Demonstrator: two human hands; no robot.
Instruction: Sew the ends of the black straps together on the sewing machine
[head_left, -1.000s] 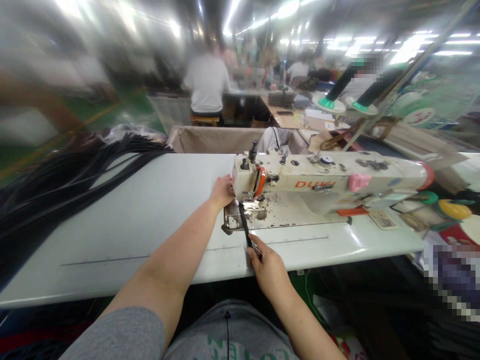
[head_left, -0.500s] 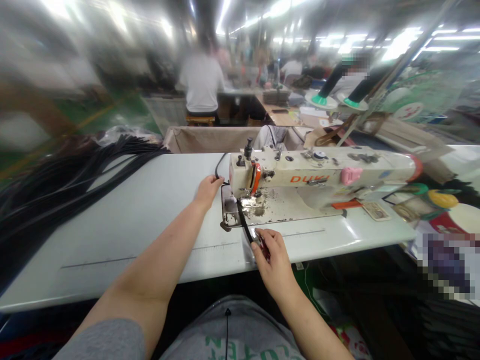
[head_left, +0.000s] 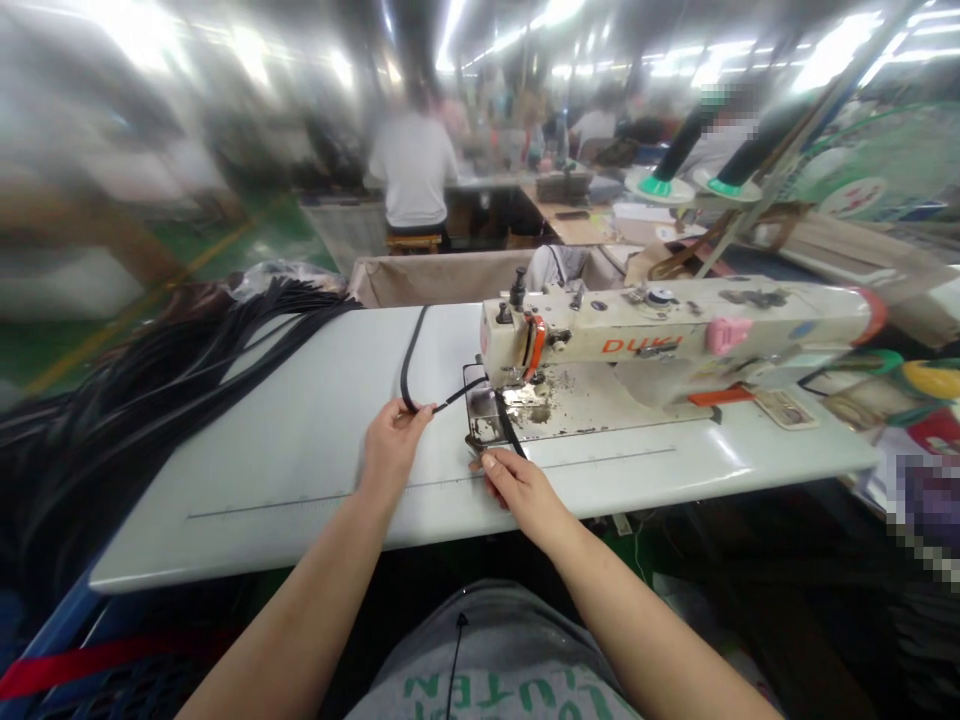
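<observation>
Since the earlier frame the left hand (head_left: 390,450) has drawn back from the machine's head toward the near left, dragging a loop of narrow black strap (head_left: 406,365) out with it. The right hand (head_left: 517,490) has slid closer to the metal plate. A long white tabletop (head_left: 300,440) carries everything. A big heap of black straps (head_left: 112,400) spills over its left end, and the cream sewing machine (head_left: 675,335) stands right of centre. The narrow black strap runs in from the far edge, bends at the left hand, passes under the needle and comes out toward the right hand. Left thumb and forefinger are pinched on the bend. The right fingers are closed over the near end, at the plate's front edge. It looks light, limp and rather smooth, so probably best gripped flat between fingertips, close to the needle.
</observation>
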